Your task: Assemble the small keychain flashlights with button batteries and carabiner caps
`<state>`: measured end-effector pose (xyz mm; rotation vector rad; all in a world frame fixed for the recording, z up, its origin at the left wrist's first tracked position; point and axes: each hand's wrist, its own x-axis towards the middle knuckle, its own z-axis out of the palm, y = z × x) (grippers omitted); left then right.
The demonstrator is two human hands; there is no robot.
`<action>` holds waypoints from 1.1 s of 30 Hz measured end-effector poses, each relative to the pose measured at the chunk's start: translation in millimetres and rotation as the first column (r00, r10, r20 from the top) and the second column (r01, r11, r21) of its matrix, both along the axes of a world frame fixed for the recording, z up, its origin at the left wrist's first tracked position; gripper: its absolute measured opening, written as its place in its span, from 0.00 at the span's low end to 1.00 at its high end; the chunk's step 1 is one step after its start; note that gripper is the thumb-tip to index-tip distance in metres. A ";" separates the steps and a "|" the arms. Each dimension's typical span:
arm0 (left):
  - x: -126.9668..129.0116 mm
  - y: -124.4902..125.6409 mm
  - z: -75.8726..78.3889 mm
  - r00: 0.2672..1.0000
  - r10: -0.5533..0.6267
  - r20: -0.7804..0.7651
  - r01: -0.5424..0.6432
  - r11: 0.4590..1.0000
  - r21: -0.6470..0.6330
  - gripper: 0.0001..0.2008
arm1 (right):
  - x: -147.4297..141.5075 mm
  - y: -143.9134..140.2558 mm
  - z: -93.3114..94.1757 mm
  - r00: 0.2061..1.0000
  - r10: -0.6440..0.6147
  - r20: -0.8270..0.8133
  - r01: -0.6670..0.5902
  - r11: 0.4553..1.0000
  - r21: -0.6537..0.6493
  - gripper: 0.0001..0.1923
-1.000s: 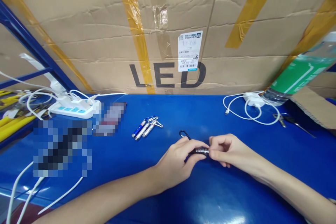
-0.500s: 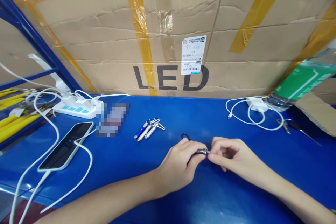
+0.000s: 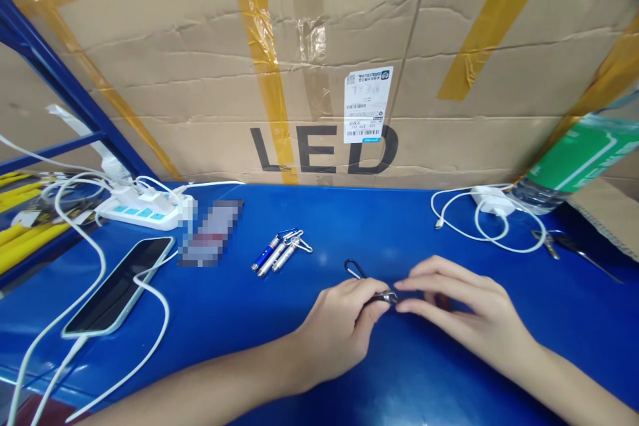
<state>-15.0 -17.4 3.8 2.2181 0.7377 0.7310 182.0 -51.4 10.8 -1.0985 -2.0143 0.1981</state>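
My left hand (image 3: 344, 319) is closed around a small dark keychain flashlight (image 3: 383, 297) with a silvery end. Its black carabiner (image 3: 355, 267) sticks out behind the knuckles, while most of the barrel is hidden in the fingers. Just to the right, my right hand (image 3: 459, 299) has its thumb and fingers spread beside the silvery end; whether a fingertip touches it I cannot tell. Farther back on the blue table (image 3: 349, 219) lie a blue keychain flashlight (image 3: 265, 254) and two silver keychain flashlights (image 3: 280, 258), with their clips together.
A phone (image 3: 120, 286) on a white cable and a power strip (image 3: 150, 210) lie at the left. A white charger (image 3: 492, 200), a green-labelled bottle (image 3: 574, 160) and scissors (image 3: 574, 246) are at the right. A large cardboard box (image 3: 200, 80) stands behind.
The fingers of my right hand have spread apart from their pinch at the flashlight's end. My left hand keeps its hold, and the view has shifted slightly.
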 end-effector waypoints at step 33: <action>4.9 1.3 1.5 0.979 -0.112 -0.170 0.094 0.989 -0.113 0.06 | 9.3 -1.8 6.7 0.979 0.107 0.175 -0.110 0.994 0.006 0.16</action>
